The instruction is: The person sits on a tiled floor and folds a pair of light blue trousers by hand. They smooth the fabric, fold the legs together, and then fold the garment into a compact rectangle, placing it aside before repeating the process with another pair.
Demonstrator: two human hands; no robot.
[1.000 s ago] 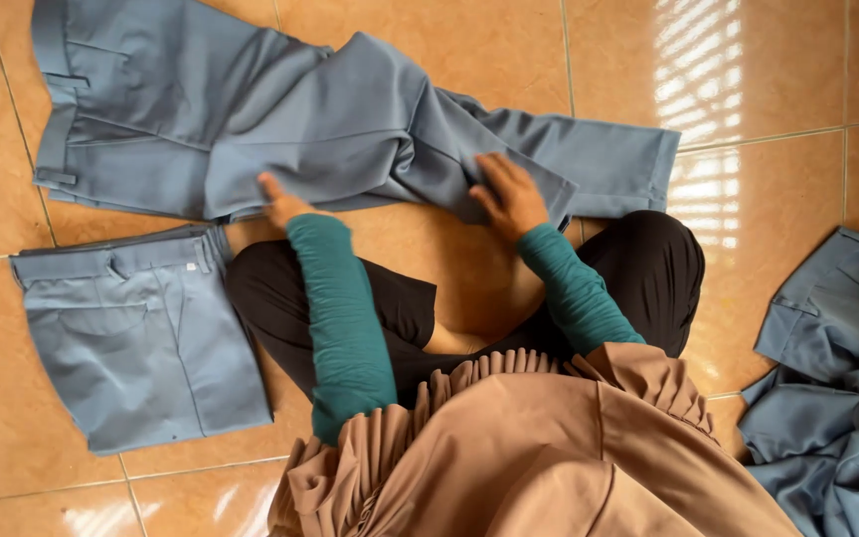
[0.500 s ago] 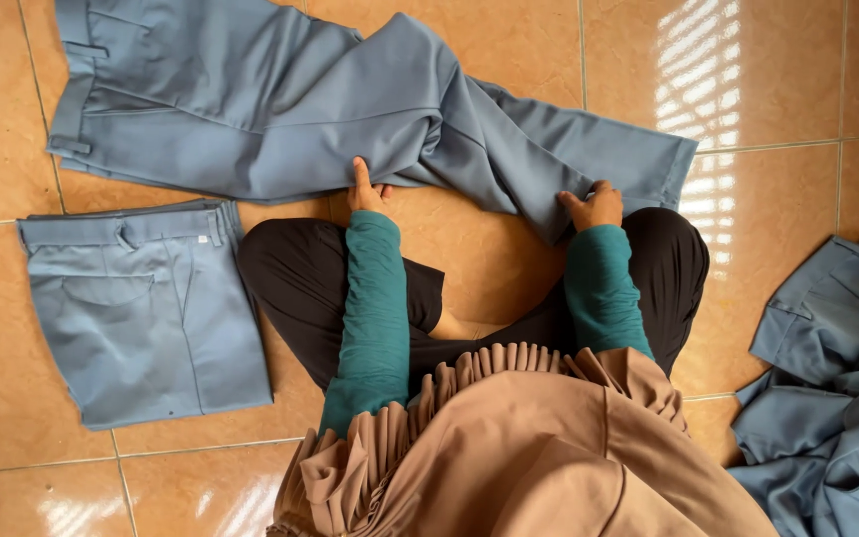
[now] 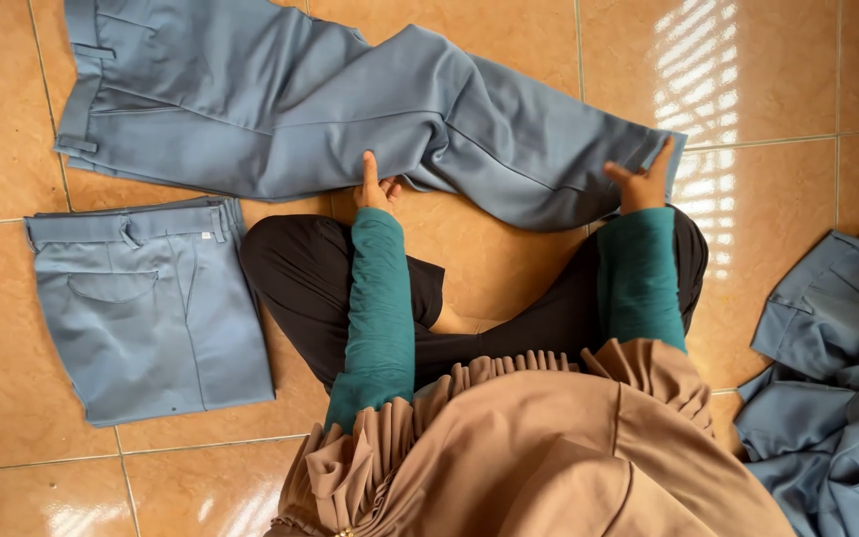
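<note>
A pair of grey-blue trousers [image 3: 280, 99] lies spread across the orange tiled floor in front of me, waistband at the left, legs running to the right. My left hand [image 3: 376, 187] rests on the near edge of the trousers around the knee area, fingers pointing away from me. My right hand [image 3: 640, 181] grips the leg hem at the right end. Both arms wear teal sleeves, and I sit cross-legged in black trousers under a pleated tan garment.
A folded pair of grey-blue trousers [image 3: 146, 308] lies on the floor at my left. A heap of several unfolded grey-blue garments [image 3: 832, 378] sits at the right edge. Sunlight stripes fall on the tiles at the upper right.
Both hands have slid apart along the trousers: the right hand moved right to the hem, the left stayed near the knee. The trouser leg now lies straighter.
</note>
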